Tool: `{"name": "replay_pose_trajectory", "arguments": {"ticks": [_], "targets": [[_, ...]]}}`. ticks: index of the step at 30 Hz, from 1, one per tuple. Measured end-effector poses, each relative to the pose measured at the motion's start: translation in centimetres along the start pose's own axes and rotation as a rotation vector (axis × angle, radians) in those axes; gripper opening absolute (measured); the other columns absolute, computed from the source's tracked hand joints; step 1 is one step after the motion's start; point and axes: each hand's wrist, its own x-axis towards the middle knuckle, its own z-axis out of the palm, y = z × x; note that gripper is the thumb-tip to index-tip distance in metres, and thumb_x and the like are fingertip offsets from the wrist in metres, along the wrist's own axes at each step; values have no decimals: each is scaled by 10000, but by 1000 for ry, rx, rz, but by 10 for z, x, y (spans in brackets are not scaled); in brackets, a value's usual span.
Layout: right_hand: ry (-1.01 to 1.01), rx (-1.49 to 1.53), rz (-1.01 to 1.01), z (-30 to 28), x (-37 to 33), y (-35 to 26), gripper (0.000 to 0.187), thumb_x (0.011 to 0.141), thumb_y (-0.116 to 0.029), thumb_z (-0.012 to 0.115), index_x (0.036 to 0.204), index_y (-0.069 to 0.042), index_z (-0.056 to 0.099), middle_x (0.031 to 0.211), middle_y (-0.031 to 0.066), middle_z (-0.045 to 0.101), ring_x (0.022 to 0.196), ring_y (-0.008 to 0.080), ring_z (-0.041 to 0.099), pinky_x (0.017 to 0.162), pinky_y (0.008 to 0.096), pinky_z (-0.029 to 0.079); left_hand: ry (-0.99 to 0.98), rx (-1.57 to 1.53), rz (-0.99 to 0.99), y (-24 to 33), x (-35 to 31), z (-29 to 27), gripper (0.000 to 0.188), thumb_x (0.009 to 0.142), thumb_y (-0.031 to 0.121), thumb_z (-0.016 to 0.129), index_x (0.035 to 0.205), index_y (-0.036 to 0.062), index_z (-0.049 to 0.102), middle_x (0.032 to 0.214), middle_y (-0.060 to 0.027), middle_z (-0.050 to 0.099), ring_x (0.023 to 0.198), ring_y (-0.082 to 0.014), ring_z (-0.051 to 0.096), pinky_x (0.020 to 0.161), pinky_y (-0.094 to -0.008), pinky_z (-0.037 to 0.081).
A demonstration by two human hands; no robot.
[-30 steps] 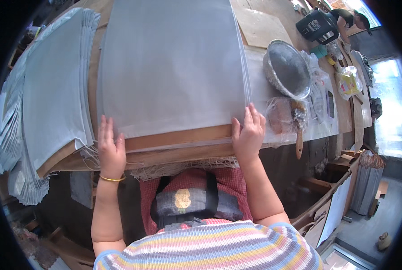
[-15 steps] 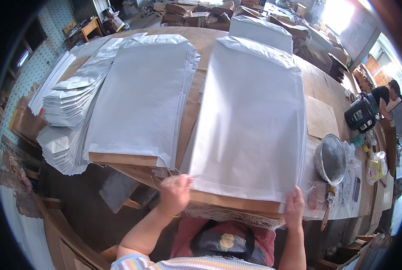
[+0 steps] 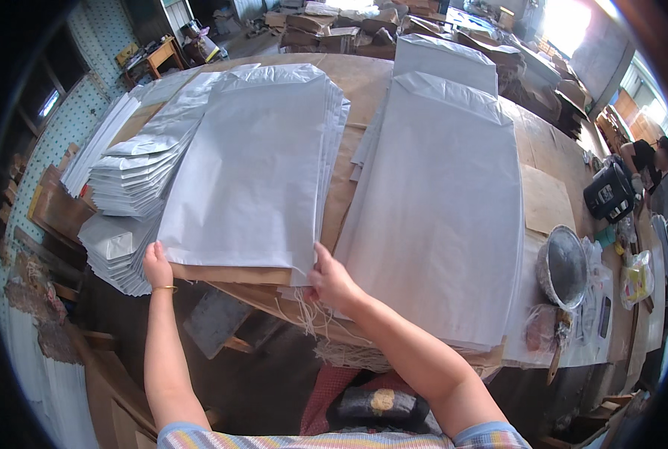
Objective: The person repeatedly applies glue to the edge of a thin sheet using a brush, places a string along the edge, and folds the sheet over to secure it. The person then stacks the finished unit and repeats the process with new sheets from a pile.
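Two bare hands sit at the near corners of a stack of white sheets point(image 3: 255, 168). The left hand point(image 3: 157, 265), fingers nearly straight, is at its left corner; the right hand point(image 3: 332, 283), index finger out and the others curled, at its right. Whether either pinches the sheets cannot be told. Between the hands runs a brown strip point(image 3: 233, 274); pale strings point(image 3: 315, 314) hang just below the right hand. The stack lies directly beyond both, long axis pointing away, neither hand nearer. Right of the right hand, a second white stack point(image 3: 442, 209) reaches farther.
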Motion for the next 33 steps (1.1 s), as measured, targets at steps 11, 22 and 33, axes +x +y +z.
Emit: {"name": "replay_pose_trajectory", "arguments": {"ticks": [11,22,33], "targets": [[919,-1332,-64,-224,-342,44,237,755,38,554,917,-49,704,843,115,647,804,287,639,698,380,513,-257,-102,284,203,-100,-16,146,905,132,639,988,12,638,869,-111,650,781,-243,619,721,-353,501],[916,-1505,-214,-273,-418,87,326,753,-22,688,1066,-109,651,809,79,570,707,270,590,620,368,493,-744,-357,1062,424,-242,10,340,630,119,769,917,20,615,896,-104,582,868,-296,584,744,-411,464],[1325,-252,-145,-411,-329,68,217,858,-183,701,848,30,662,635,50,619,496,87,550,454,236,448,-1002,-516,1046,415,-272,-16,239,667,125,756,835,32,612,863,-128,601,808,-317,603,695,-433,487]]}}
